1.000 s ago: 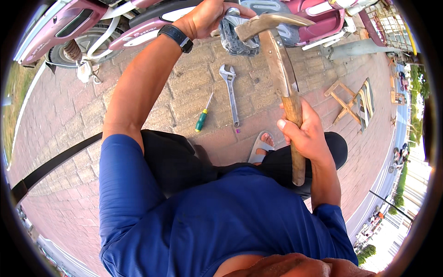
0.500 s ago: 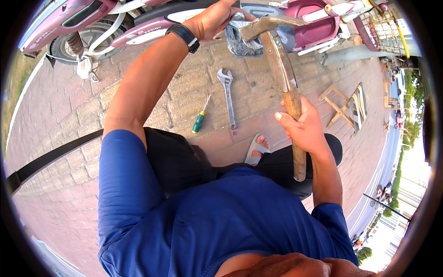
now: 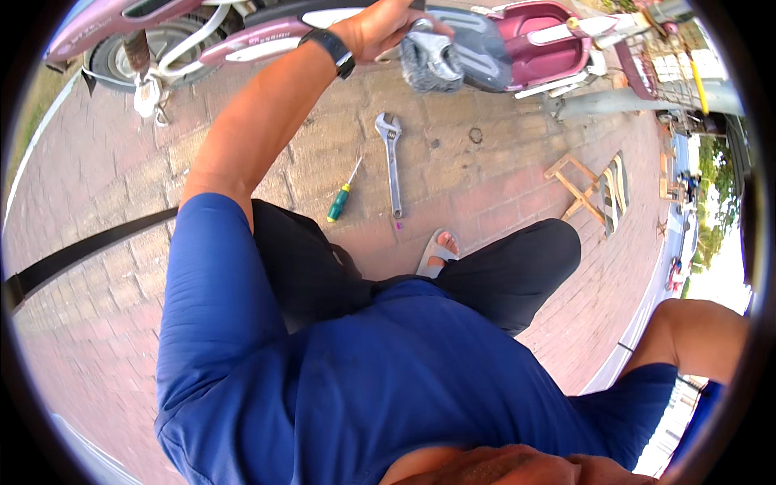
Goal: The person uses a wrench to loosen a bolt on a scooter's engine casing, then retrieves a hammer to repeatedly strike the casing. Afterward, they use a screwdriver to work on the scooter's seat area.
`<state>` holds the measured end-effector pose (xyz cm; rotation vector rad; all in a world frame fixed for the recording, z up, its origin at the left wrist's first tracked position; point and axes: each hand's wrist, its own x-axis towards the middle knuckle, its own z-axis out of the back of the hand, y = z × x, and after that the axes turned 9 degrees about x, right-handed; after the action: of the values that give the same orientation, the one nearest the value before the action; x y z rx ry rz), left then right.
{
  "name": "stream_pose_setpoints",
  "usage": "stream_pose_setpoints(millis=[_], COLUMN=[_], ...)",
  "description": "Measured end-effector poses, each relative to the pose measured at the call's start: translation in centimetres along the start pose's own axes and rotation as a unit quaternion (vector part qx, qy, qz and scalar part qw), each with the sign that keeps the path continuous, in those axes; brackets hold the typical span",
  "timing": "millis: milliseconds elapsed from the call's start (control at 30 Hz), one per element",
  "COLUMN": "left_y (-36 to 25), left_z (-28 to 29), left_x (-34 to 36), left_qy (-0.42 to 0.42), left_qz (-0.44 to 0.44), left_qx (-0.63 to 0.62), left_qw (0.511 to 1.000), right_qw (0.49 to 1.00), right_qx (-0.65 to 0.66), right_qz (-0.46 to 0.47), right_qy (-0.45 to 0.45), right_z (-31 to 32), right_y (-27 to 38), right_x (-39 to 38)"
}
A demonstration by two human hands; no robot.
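Note:
My left hand [image 3: 382,28] is at the top, fingers closed around the upper end of a grey, rough-surfaced part with silvery metal [image 3: 432,65], beside the pink-and-white two-wheeler [image 3: 546,44]. Partly out of the picture, its fingertips are hard to make out. My right forearm [image 3: 695,331] bends up at the right rim; that hand lies beyond the picture, and no hammer shows. Below the grey part, an adjustable wrench [image 3: 394,174] lies on the paving, with a green-and-yellow screwdriver [image 3: 339,203] just left of it.
A folding stool [image 3: 614,190] stands on the paving [image 3: 517,129] at the right. The two-wheeler's wheel [image 3: 113,61] is at upper left, a wire basket [image 3: 671,56] at upper right. A dark strap [image 3: 81,250] crosses the left side; road and greenery show along the right rim.
My right hand and the hammer it held have swung away from the grey part, out of view to the right. My left hand stays at the part, shifted slightly right.

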<state>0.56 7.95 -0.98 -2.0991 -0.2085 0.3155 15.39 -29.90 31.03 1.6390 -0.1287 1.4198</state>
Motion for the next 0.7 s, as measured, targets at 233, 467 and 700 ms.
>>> stream_pose_setpoints(millis=[233, 467, 700], left_y=[-1.6, 0.2, -0.8], left_z=[0.6, 1.9, -2.0], left_x=[-1.6, -0.7, -1.6], left_qy=[0.002, -0.018, -0.071], left_qz=[-0.053, -0.036, -0.043], left_qx=[0.049, 0.121, 0.148], left_qw=[0.997, 0.992, 0.986], right_qw=[0.919, 0.906, 0.857], right_qx=[-0.262, 0.056, 0.021], right_qz=[-0.274, -0.404, -0.513], right_qy=[0.111, -0.109, 0.042], right_z=[1.3, 0.4, -2.6], right_y=[-14.0, -11.2, -10.6], right_x=[-18.9, -12.5, -18.6])
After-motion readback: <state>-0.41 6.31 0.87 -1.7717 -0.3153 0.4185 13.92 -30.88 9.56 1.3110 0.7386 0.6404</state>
